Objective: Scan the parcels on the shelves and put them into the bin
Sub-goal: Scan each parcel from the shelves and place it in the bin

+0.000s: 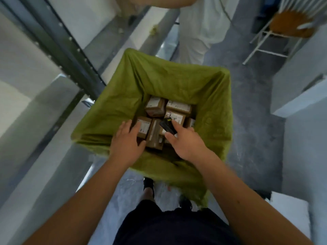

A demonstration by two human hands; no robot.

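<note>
While both arms reach down into the bin (123,82), the left hand (127,140) lies with fingers spread and flat over a parcel (143,129) at the near left of the pile, the thumb hooked round its near corner; whether it truly grips or only rests there cannot be told. The right hand (185,141) is closed round a scanner (167,127), a small black device with a yellow patch at its tip, forefinger stretched along its top, held just above the middle of the pile. Parcels in the bin are brown cardboard boxes with white labels; the printing on the labels is too blurred to read. About seven boxes show: two at the far side of the bin, one (155,106) on the left and one (179,107) on the right, one under the scanner, one upright in the middle (154,137), the one under the left hand, and edges of others at the right. A green liner covers the bin's walls and folds over its rim. Left of the bin stands a grey metal shelf post (70,55); beyond the bin stands another person in pale trousers (200,32).
</note>
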